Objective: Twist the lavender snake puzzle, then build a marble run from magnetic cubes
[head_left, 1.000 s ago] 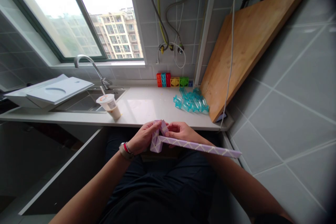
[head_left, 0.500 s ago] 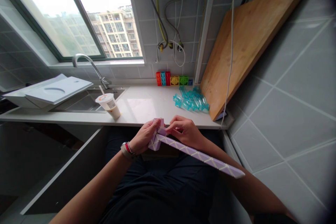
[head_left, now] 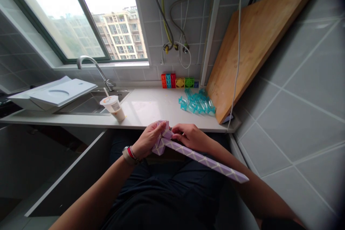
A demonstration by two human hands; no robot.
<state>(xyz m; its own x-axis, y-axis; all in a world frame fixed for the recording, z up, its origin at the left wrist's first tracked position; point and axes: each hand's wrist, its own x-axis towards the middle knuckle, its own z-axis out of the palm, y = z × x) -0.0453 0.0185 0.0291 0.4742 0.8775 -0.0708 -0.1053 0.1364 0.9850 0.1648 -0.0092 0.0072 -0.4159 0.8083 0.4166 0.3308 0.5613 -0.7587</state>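
Note:
A light purple snake puzzle [head_left: 206, 161] with pale seams is held just in front of the counter edge, above my lap. Its left end is folded into a compact bent shape, and a long straight run slants down to the right. My left hand [head_left: 149, 138] is closed round the folded end, thumb on top. The curled fingers of my right hand [head_left: 190, 136] pinch at the right side of the folded part. Their tips are partly hidden. The straight run passes below my right hand and over the right forearm.
On the white counter [head_left: 145, 109] stand a drink cup with a straw [head_left: 114, 108], teal plastic pieces [head_left: 198, 101] and coloured blocks [head_left: 175, 81]. White boxes [head_left: 61, 91] lie across the sink [head_left: 81, 105]. A wooden board [head_left: 258, 43] leans at the right, with a white cable [head_left: 238, 50] hanging before it.
My right hand has lowered slightly and its fingers are more curled at the folded part. The free tip of the snake puzzle has shifted a little left. My left hand keeps its grip.

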